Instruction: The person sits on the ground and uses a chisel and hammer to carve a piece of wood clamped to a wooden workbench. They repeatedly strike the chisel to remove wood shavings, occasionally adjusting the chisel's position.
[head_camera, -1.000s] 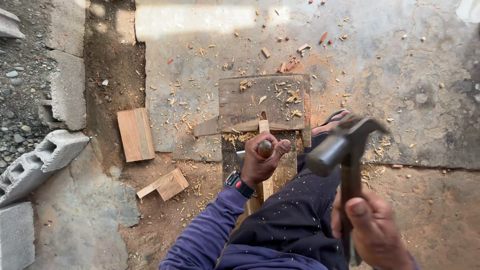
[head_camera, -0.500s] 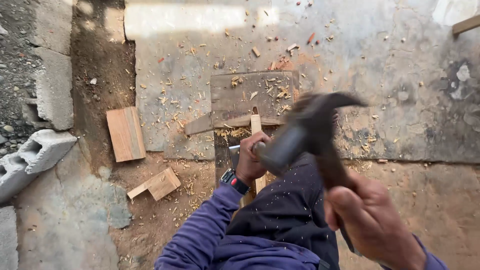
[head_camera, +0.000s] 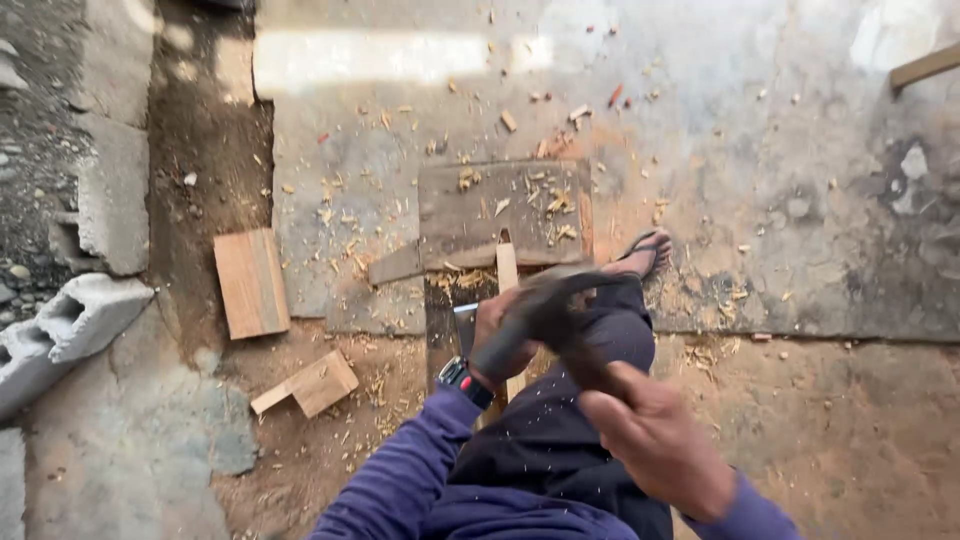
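Right now I grip the hammer (head_camera: 545, 310) in my right hand (head_camera: 660, 440), its blurred head at eleven o'clock from that grip, over my left hand (head_camera: 497, 330) clasping a chisel (head_camera: 466, 309) against the wooden strip (head_camera: 507, 268).

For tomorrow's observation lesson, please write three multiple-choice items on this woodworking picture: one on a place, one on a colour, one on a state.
1. Where does the flat wooden block lie?
A. left of the grey board
B. on the board
C. under the foot

2. What colour are the sleeves?
A. red
B. purple
C. white

3. What is the right hand doing?
A. resting open on the ground
B. holding a saw
C. gripping a hammer

Answers:
1 A, the block sits on the dirt well left of the board.
2 B, both forearms show purple cloth.
3 C, the fingers wrap the handle and the blurred head is over the left hand, which holds a narrow wooden strip.
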